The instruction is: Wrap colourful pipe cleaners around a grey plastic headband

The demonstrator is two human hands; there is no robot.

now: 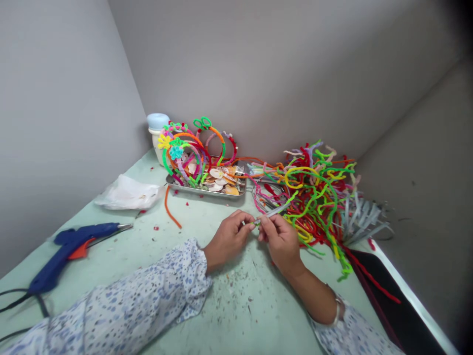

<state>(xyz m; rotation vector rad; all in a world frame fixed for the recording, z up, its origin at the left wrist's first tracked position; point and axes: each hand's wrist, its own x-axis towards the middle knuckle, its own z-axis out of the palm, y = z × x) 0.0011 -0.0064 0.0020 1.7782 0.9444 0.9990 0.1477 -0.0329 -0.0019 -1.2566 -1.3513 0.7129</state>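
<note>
Over the middle of the table, my left hand (232, 235) and my right hand (281, 241) meet with their fingertips almost touching. Both are closed in a pinch on a thin grey headband strip (278, 210), which points up and right from my right fingers. A light-green pipe cleaner (293, 198) lies along the strip, and a bit of green shows at my left fingertips. How the pipe cleaner is joined to the strip is hidden by the fingers.
A tangled heap of colourful pipe cleaners (314, 197) lies right, beside grey headbands (364, 219). Behind stands a metal tray (221, 195) of shells, with wrapped headbands (221, 140). A blue glue gun (70, 251), white plastic bag (129, 193) and lidded bottle (158, 135) are left.
</note>
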